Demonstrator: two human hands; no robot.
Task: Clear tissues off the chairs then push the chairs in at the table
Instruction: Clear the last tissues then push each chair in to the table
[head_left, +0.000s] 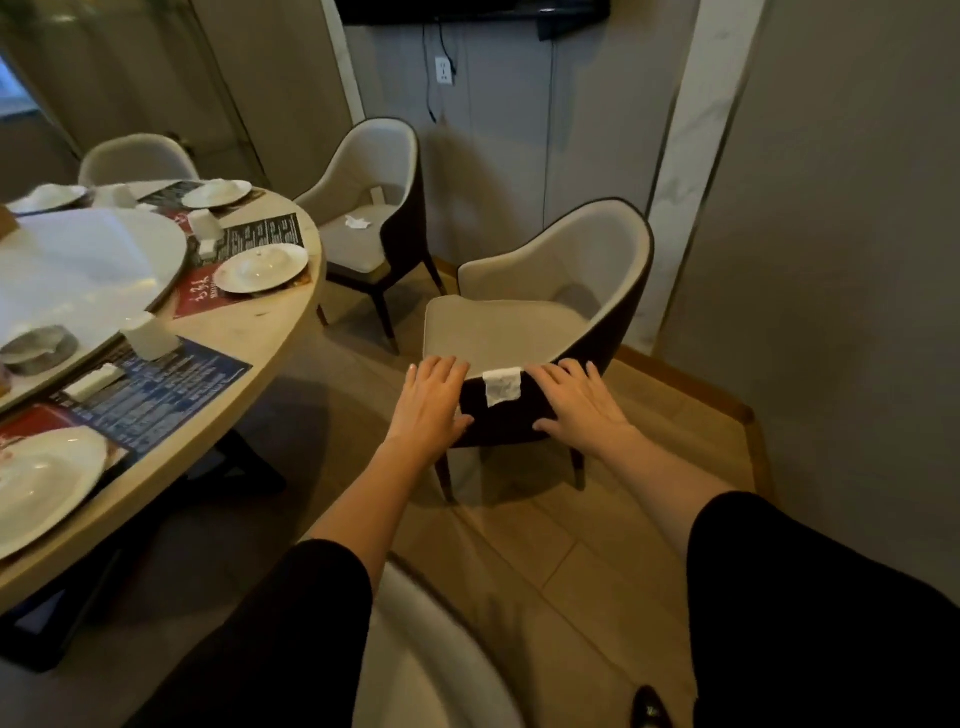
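Note:
A beige chair with a dark outer shell stands in the middle of the floor, away from the round table. A white tissue hangs over the chair's near rim. My left hand grips that rim just left of the tissue, fingers over the top and thumb on the dark shell. My right hand holds the rim the same way just right of it. A second chair stands farther back near the wall, with a crumpled tissue on its seat.
The table carries plates, menus, cups and a large turntable. A third chair sits tucked in at the table's far side. Another chair's pale back is right below me. A wall closes the right side.

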